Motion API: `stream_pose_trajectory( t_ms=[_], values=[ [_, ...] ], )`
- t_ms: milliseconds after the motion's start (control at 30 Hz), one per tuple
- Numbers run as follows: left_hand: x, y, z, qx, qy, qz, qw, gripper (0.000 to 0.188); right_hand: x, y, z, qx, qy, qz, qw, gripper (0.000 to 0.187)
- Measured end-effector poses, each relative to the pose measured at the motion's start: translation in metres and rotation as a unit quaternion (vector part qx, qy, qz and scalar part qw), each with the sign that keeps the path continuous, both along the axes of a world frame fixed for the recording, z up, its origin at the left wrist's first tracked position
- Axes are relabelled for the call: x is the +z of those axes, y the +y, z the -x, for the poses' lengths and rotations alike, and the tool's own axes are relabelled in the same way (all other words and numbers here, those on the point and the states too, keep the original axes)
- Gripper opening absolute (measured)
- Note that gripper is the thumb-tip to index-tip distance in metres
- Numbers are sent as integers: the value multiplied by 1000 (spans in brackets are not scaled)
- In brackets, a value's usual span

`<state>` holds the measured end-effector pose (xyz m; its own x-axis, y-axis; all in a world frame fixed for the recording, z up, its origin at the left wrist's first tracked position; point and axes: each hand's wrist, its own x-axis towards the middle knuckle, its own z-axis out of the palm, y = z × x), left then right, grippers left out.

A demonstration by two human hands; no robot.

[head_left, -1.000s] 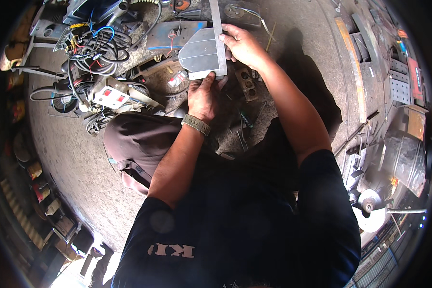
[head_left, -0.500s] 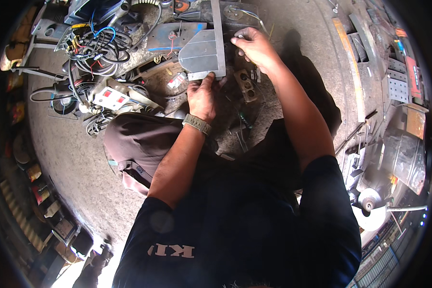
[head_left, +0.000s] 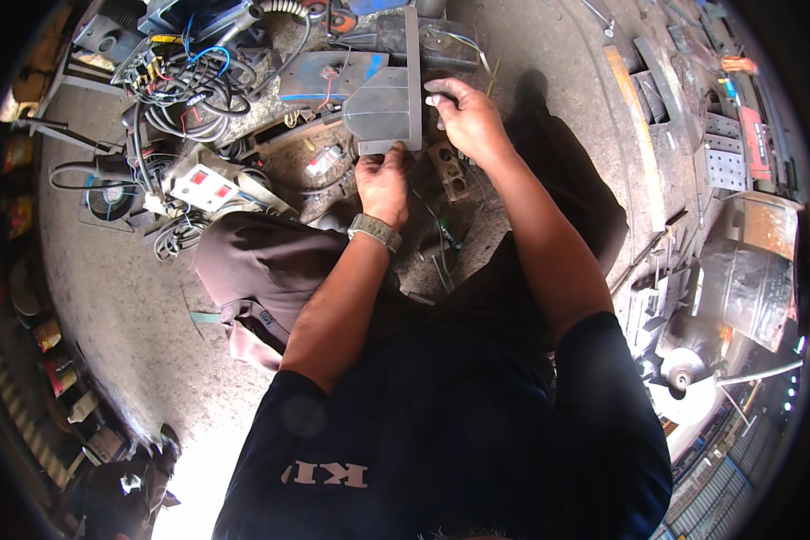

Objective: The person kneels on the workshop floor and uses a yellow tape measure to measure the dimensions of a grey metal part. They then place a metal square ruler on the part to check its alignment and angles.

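Note:
A grey metal plate (head_left: 373, 115) with a rounded left corner and thin lines across it lies in front of me. Along its right side and near edge runs an L-shaped metal square (head_left: 414, 63). My left hand (head_left: 383, 189), wearing a watch, is closed on the square's near arm, thumb on top; its other fingers are hidden underneath. Just right of the long arm, my right hand (head_left: 471, 119) pinches a small whitish piece (head_left: 433, 101) that looks like chalk. Its tip is beside the square; whether it touches cannot be made out.
Coiled cables (head_left: 198, 112) and a white socket box with red switches (head_left: 211, 184) lie at the left. A blue-marked metal plate (head_left: 319, 76) sits behind the work. Between my knees is a worn socket block (head_left: 450, 171). Metal scraps and a perforated plate (head_left: 723, 148) lie far right.
My right hand has come nearer to me and closer to the square's long arm. My left hand keeps its hold on the square. The whole view has shifted slightly.

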<state>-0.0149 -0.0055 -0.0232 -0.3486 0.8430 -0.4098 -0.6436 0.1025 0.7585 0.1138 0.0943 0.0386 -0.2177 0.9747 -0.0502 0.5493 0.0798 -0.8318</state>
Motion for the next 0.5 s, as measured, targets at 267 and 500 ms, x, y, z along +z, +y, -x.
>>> stream_pose_trajectory(
  t_ms=[267, 500],
  values=[
    [-4, 0, -8, 3, 4, 4, 1000, 16, -12, 6, 11, -44, -32, -89, 995, 17],
    [2, -3, -5, 8, -5, 20, 1000, 15, 2, -3, 20, -23, -94, -210, 973, 20]
  ],
)
